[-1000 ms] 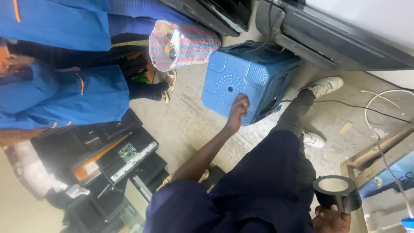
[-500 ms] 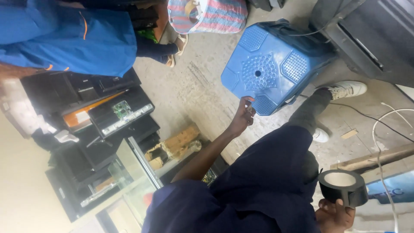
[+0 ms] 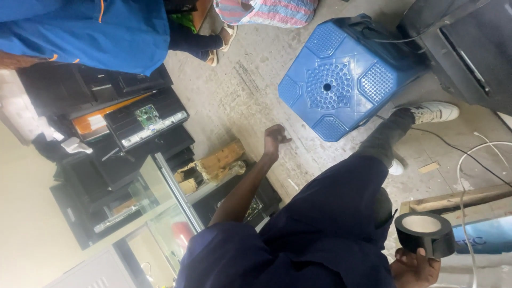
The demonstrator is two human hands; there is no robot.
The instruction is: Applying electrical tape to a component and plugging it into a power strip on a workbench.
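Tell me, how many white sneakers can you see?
2: one white sneaker beside the blue plastic stool, the other sneaker mostly hidden behind the person's dark trouser leg.

Right hand [image 3: 413, 266] gripping black tape roll [image 3: 425, 233], left hand [image 3: 274, 140] empty near blue stool [image 3: 341, 80]

Single head-worn view, no second camera to overlap. It looks steeply down past the wearer's own torso and legs to the concrete floor [image 3: 250, 96]. Frame rolled well off level. Near edge: right hand [image 3: 415, 266] close under the lens. Farther out: left hand [image 3: 276, 140], blue plastic stool [image 3: 341, 80] beyond.
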